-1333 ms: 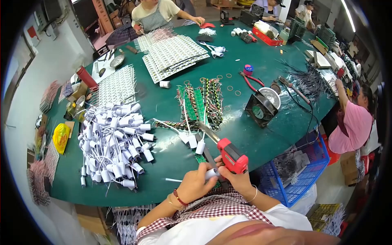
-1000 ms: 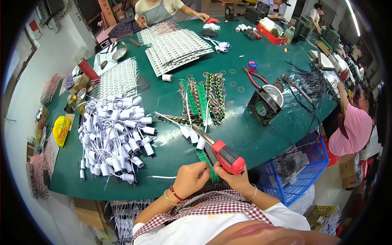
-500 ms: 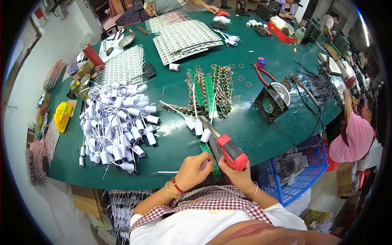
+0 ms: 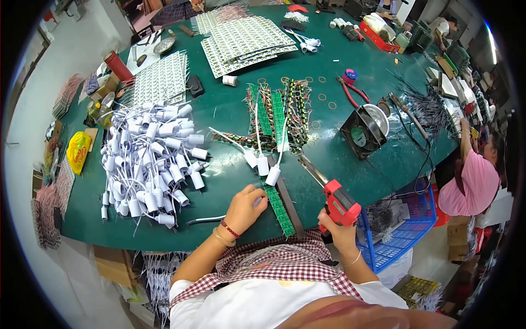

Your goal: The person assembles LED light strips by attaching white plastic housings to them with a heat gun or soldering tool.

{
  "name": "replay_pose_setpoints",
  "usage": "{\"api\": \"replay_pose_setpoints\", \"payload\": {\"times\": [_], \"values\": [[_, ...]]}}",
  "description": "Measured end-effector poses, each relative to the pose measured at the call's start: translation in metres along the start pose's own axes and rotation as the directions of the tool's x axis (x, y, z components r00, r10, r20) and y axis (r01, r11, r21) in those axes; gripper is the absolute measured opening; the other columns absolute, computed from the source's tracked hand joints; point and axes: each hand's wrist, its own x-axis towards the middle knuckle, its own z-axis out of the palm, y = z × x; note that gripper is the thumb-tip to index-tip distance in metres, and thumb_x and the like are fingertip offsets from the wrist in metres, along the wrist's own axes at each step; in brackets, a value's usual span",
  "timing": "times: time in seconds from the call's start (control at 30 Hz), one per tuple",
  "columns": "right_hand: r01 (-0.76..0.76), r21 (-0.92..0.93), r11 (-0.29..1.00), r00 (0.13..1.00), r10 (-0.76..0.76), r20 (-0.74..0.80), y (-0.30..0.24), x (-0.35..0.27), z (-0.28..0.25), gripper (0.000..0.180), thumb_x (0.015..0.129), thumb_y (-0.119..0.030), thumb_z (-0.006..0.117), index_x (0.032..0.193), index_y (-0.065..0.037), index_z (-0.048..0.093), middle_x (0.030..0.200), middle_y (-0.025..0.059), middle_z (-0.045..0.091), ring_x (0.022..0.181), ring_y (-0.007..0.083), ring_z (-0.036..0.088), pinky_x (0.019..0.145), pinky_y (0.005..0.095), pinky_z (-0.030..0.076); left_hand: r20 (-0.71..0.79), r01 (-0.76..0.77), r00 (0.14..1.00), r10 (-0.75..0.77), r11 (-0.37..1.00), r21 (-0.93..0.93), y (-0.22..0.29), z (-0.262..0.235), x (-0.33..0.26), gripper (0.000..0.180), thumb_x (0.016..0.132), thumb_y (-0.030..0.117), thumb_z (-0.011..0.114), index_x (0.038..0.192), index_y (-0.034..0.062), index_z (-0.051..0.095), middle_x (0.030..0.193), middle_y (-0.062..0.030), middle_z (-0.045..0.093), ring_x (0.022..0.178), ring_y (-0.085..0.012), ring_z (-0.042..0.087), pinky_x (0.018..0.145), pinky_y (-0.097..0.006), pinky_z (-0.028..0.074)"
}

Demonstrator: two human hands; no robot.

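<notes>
My right hand [image 4: 341, 234] grips a red and black pistol-style soldering iron [image 4: 341, 203], its metal barrel slanting toward the boards. My left hand [image 4: 245, 213] is closed beside a green circuit board strip [image 4: 279, 211]. A bit of white shows between its fingers, and a white cable [image 4: 205, 220] trails from under the wrist; this looks like a lamp holder, mostly hidden. The strip lies along a dark bar [image 4: 290, 207]. Three white lamp holders [image 4: 262, 165] with cables rest at the strip's far end, against a bundle of wired green boards [image 4: 278, 118].
A large heap of white lamp holders [image 4: 156, 159] covers the left. Stacked white panels [image 4: 246, 44] lie at the back. On the right are a black fan [image 4: 362, 133], red pliers [image 4: 353, 92] and another soldering iron [image 4: 410, 118]. A blue basket [image 4: 402, 230] hangs near the table edge.
My right hand has moved right with the soldering iron, its tip now away from the lamp holders. My left hand has shifted left off the strip, the white cable moving along. The view has tilted slightly.
</notes>
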Motion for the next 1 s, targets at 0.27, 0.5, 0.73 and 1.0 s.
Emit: {"api": "replay_pose_setpoints", "payload": {"times": [0.27, 0.5, 0.73, 1.0], "values": [[-0.037, -0.004, 0.999, 0.998, 0.037, -0.041, 0.006, -0.008, -0.009, 0.009, 0.08, -0.004, 0.069, 0.085, -0.002, 0.062, 0.073, 0.0014, 0.061, 0.064, 0.0086, 0.057, 0.058, 0.0237, 0.046, 0.0, -0.161, 0.986, 0.168, 0.946, 0.282, 0.001, 0.005, -0.014, 0.004, 0.08, 0.01, 0.062, 0.08, 0.007, 0.059, 0.08, -0.0082, 0.055, 0.058, -0.0305, 0.058, 0.051, -0.04, 0.048], [-0.008, -0.175, 0.985, 0.993, 0.028, 0.11, 0.022, -0.004, -0.024, 0.029, 0.081, -0.004, 0.067, 0.107, 0.0, 0.054, 0.079, 0.0042, 0.062, 0.067, 0.0114, 0.059, 0.06, 0.025, 0.047, -0.127, -0.072, 0.988, 0.089, 0.988, 0.135, -0.016, 0.011, -0.009, 0.005, 0.076, 0.01, 0.062, 0.075, 0.0077, 0.058, 0.076, -0.0106, 0.056, 0.063, -0.0335, 0.058, 0.055, -0.042, 0.048], [-0.086, -0.155, 0.984, 0.996, 0.082, -0.03, 0.017, -0.016, -0.025, 0.033, 0.082, 0.001, 0.063, 0.113, 0.005, 0.053, 0.073, 0.0064, 0.059, 0.058, 0.0117, 0.054, 0.055, 0.0253, 0.045, -0.117, 0.015, 0.993, 0.006, 0.985, 0.172, -0.015, 0.005, 0.009, 0.01, 0.077, 0.012, 0.061, 0.074, 0.0025, 0.058, 0.076, -0.015, 0.059, 0.067, -0.0374, 0.058, 0.059, -0.042, 0.047], [-0.185, -0.171, 0.968, 0.979, 0.196, 0.052, 0.033, -0.025, -0.03, 0.032, 0.081, 0.001, 0.064, 0.111, 0.005, 0.054, 0.069, 0.0062, 0.057, 0.055, 0.0103, 0.051, 0.054, 0.0251, 0.044, -0.084, 0.093, 0.993, -0.086, 0.992, 0.084, -0.016, 0.008, 0.011, 0.01, 0.075, 0.01, 0.062, 0.075, -0.0001, 0.061, 0.073, -0.0161, 0.06, 0.064, -0.0345, 0.058, 0.059, -0.037, 0.046]]}}
